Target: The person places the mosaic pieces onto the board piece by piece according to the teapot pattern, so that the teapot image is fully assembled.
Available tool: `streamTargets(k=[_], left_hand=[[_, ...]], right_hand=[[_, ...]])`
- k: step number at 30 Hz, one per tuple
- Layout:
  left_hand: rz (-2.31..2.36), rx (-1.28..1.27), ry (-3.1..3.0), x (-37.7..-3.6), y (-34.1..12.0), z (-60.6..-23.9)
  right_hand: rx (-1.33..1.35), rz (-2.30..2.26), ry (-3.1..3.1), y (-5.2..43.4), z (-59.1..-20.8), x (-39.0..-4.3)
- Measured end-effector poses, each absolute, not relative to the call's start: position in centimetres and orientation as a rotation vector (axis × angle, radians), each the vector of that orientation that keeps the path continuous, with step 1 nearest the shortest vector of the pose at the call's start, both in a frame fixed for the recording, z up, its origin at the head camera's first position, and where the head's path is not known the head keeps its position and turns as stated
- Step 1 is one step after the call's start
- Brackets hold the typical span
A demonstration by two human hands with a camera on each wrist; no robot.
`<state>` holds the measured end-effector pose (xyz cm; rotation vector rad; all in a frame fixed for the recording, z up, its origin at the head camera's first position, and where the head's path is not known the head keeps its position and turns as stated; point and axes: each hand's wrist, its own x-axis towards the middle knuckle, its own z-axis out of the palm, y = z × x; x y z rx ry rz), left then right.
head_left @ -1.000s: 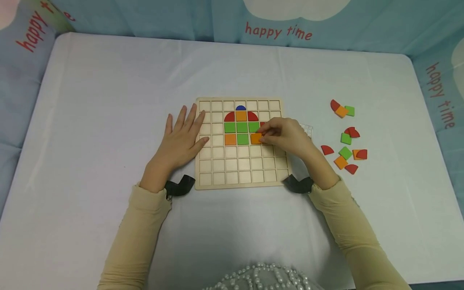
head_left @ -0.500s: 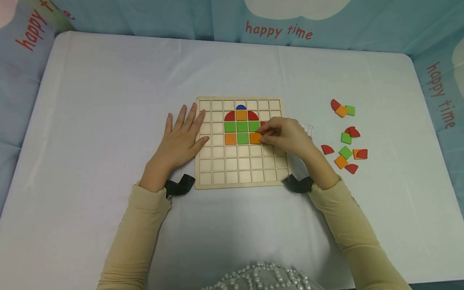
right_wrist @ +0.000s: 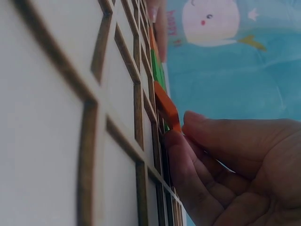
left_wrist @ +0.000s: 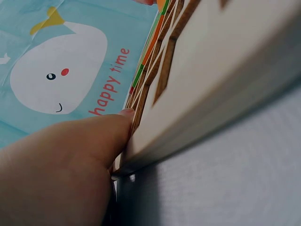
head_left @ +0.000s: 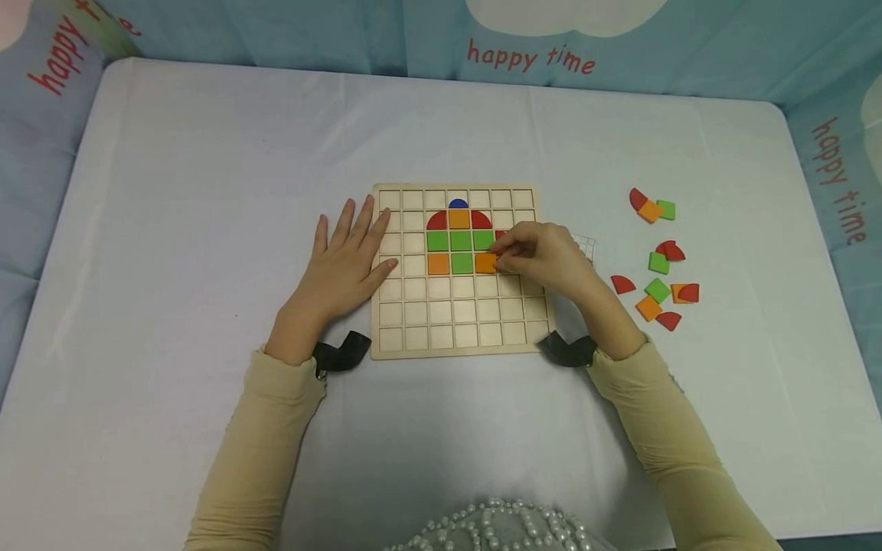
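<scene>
A wooden grid board (head_left: 463, 314) lies on the white table. Spread flat, my left hand (head_left: 341, 264) rests over its left edge, the thumb (left_wrist: 106, 136) on the rim in the left wrist view. My right hand (head_left: 544, 256) pinches an orange square tile (head_left: 485, 263) by its right side, at the cell right of a green square tile (head_left: 462, 264). The right wrist view shows this orange tile (right_wrist: 165, 104) tilted, its held end raised from the grid. Above are a row of green tiles (head_left: 459, 242), red quarter-circles (head_left: 437, 221), another orange square (head_left: 458, 220) and a blue half-circle (head_left: 458, 203).
Loose red, green and orange tiles (head_left: 657, 290) lie scattered right of the board, some overlapping. A white card with a printed grid (head_left: 586, 245) is partly hidden behind my right hand. A blue curtain (head_left: 413, 38) borders the table's far side.
The orange tile has shifted slightly left between my right fingertips, to sit in line with its cell. Over the last half second it barely moves. My left hand stays in place.
</scene>
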<state>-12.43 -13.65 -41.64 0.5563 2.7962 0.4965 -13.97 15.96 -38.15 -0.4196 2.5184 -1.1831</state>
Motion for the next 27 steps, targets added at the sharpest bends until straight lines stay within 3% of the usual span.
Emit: streamTargets(k=[27], left_hand=[[0.486,0.554,2.799,-12.47,-13.62,-41.69]], right_hand=[[-0.410,-1.198,2.500,16.10,-38.14,-14.00]])
